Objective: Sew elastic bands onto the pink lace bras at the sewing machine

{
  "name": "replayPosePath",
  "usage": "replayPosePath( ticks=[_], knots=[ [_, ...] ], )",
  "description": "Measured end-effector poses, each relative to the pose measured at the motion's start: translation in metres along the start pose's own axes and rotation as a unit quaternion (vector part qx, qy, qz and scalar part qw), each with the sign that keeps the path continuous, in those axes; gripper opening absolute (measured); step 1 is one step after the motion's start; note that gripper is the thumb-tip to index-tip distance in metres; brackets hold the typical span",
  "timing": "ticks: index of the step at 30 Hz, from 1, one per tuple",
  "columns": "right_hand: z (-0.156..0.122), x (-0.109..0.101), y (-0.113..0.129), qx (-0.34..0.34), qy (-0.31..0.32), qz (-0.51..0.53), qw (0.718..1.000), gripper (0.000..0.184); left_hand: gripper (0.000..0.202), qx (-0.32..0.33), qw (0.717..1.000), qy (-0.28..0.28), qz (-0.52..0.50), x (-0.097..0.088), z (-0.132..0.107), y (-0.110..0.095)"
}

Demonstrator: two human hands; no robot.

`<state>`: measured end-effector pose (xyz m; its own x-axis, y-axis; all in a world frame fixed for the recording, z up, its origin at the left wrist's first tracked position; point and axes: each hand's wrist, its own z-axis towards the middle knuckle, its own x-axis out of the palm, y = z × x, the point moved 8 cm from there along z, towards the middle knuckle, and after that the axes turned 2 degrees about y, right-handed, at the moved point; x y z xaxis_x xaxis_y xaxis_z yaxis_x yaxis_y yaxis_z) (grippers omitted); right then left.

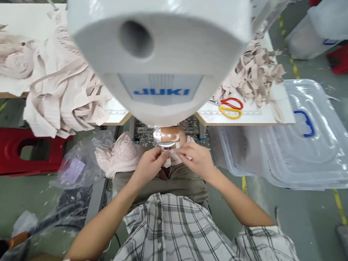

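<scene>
Two hands meet in the head view, a little below the middle of the frame, under the big white sewing machine (159, 41) that fills the upper centre. The left hand (149, 163) and the right hand (197, 158) both hold a small pale fabric piece (175, 158). Each grip is closed on it, with the fingertips pinching its edge from either side. The piece sits just below a shiny brown part (167, 135) at the underside of the machine, and it seems to touch it.

Left of the left hand, a pale lace garment (117, 155) lies bunched, touching the wrist area. Further left is a crumpled plastic bag (75, 165), and a red stool (17, 152) stands at the left edge.

On the worktop (270, 112) in the upper part of the frame lie a pile of pink garments (67, 97) on the left, hanging over the edge, a heap of beige strips (256, 73) on the right, and scissors (230, 107) with red and yellow handles just beside that heap. A clear plastic box (311, 138) with a blue handle stands at the right. A checked shirt (186, 241) fills the bottom centre.
</scene>
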<state>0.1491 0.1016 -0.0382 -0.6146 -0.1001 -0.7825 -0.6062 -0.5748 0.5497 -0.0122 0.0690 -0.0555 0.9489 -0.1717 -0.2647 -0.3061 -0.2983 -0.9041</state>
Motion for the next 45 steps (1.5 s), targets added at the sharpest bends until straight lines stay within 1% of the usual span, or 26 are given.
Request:
replayPosePath(
  ticks=[1, 2, 3, 4, 5, 6, 7, 9, 10, 12, 15, 17, 18, 19, 21, 23, 24, 26, 30, 32, 35, 37, 40, 42, 45],
  knots=[
    [0.007, -0.015, -0.024, 0.037, -0.010, -0.023, 0.999, 0.029, 0.041, 0.009, 1.000, -0.012, -0.003, -0.003, 0.000, 0.000],
    [0.014, -0.035, -0.051, 0.091, -0.030, -0.063, 0.993, 0.031, 0.040, 0.016, 0.999, -0.026, -0.010, -0.007, 0.000, 0.000],
    [0.020, -0.058, -0.078, 0.152, -0.054, -0.117, 0.980, 0.035, 0.040, 0.019, 0.999, -0.040, -0.024, -0.009, -0.001, 0.000],
    [0.028, -0.078, -0.103, 0.204, -0.048, -0.171, 0.963, 0.041, 0.041, 0.015, 0.998, -0.046, -0.051, -0.010, -0.002, 0.002],
    [0.036, -0.091, -0.124, 0.243, -0.003, -0.218, 0.945, 0.045, 0.041, 0.005, 0.995, -0.042, -0.087, -0.008, -0.002, 0.004],
    [0.043, -0.098, -0.141, 0.263, 0.057, -0.250, 0.930, 0.045, 0.043, -0.006, 0.992, -0.034, -0.125, -0.005, -0.002, 0.006],
    [0.050, -0.104, -0.150, 0.261, 0.090, -0.255, 0.927, 0.041, 0.044, -0.015, 0.987, -0.026, -0.157, -0.002, -0.002, 0.007],
    [0.058, -0.108, -0.155, 0.243, 0.136, -0.252, 0.927, 0.032, 0.047, -0.024, 0.980, -0.013, -0.197, 0.003, 0.000, 0.008],
    [0.058, -0.108, -0.152, 0.233, 0.144, -0.245, 0.930, 0.027, 0.048, -0.027, 0.978, -0.005, -0.208, 0.004, 0.001, 0.009],
    [0.048, -0.105, -0.140, 0.222, 0.156, -0.242, 0.932, 0.020, 0.049, -0.034, 0.971, 0.018, -0.237, 0.006, 0.003, 0.009],
    [0.012, -0.103, -0.112, 0.244, 0.136, -0.215, 0.936, 0.017, 0.047, -0.056, 0.949, 0.050, -0.305, 0.007, 0.003, 0.010],
    [-0.021, -0.101, -0.090, 0.302, 0.100, -0.117, 0.941, 0.024, 0.045, -0.066, 0.940, 0.060, -0.330, 0.007, 0.002, 0.010],
    [-0.034, -0.096, -0.073, 0.296, 0.102, -0.071, 0.947, 0.028, 0.044, -0.066, 0.939, 0.063, -0.332, 0.006, 0.002, 0.009],
    [-0.045, -0.088, -0.054, 0.276, 0.116, -0.036, 0.954, 0.031, 0.043, -0.065, 0.940, 0.065, -0.329, 0.006, 0.002, 0.008],
    [-0.057, -0.072, -0.015, 0.207, 0.147, -0.008, 0.967, 0.033, 0.039, -0.060, 0.946, 0.064, -0.311, 0.007, 0.003, 0.006],
    [-0.061, -0.060, 0.011, 0.158, 0.155, -0.005, 0.975, 0.031, 0.036, -0.057, 0.956, 0.058, -0.283, 0.007, 0.003, 0.004],
    [-0.059, -0.054, 0.018, 0.143, 0.151, -0.005, 0.978, 0.030, 0.035, -0.055, 0.960, 0.055, -0.269, 0.007, 0.003, 0.003],
    [-0.054, -0.044, 0.024, 0.126, 0.145, 0.001, 0.981, 0.029, 0.033, -0.050, 0.968, 0.055, -0.240, 0.007, 0.002, 0.000],
    [-0.043, -0.027, 0.020, 0.125, 0.161, 0.021, 0.979, 0.029, 0.031, -0.039, 0.979, 0.059, -0.192, 0.007, -0.002, -0.005],
    [-0.042, -0.023, 0.019, 0.133, 0.174, 0.038, 0.975, 0.030, 0.029, -0.037, 0.982, 0.053, -0.177, 0.004, -0.004, -0.004],
    [-0.046, -0.024, 0.017, 0.152, 0.183, 0.062, 0.969, 0.029, 0.026, -0.039, 0.983, 0.047, -0.174, -0.002, -0.004, 0.000],
    [-0.052, -0.028, 0.012, 0.185, 0.173, 0.075, 0.965, 0.027, 0.024, -0.051, 0.975, 0.052, -0.210, -0.005, -0.005, 0.005],
    [-0.063, -0.032, 0.004, 0.235, 0.147, 0.106, 0.955, 0.027, 0.027, -0.073, 0.947, 0.077, -0.304, -0.004, -0.006, 0.012],
    [-0.065, -0.031, 0.005, 0.232, 0.143, 0.121, 0.955, 0.030, 0.033, -0.079, 0.932, 0.089, -0.344, -0.002, -0.006, 0.015],
    [-0.060, -0.024, 0.014, 0.206, 0.155, 0.126, 0.958, 0.034, 0.041, -0.073, 0.930, 0.072, -0.354, -0.003, -0.006, 0.016]
  ],
)
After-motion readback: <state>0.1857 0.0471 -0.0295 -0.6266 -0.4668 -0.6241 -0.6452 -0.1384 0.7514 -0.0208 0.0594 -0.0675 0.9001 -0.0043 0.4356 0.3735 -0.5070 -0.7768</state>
